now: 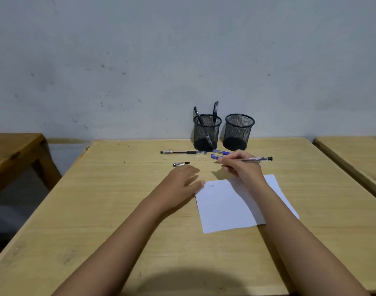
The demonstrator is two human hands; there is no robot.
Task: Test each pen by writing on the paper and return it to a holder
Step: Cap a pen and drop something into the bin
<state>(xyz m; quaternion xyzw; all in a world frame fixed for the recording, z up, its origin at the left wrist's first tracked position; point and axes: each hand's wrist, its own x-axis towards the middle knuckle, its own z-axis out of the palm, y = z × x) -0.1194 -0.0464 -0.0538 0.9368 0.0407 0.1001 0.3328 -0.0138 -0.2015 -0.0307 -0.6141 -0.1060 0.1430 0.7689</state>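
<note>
Paper (227,208) nearest on table (118,210), left hand (180,182) flat and loose at its corner, near cap (180,164); right hand (240,165) pinches uncapped pen (255,159) above the sheet; pen looks light, stiff, slick, best gripped at mid-barrel; holders (238,131) behind

Two holders (207,133) (238,132) — six pens (182,152), one paper (225,208).

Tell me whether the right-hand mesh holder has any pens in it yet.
No: the right holder shows only bare mesh inside, while the two upright pens stand in the left holder.
</note>
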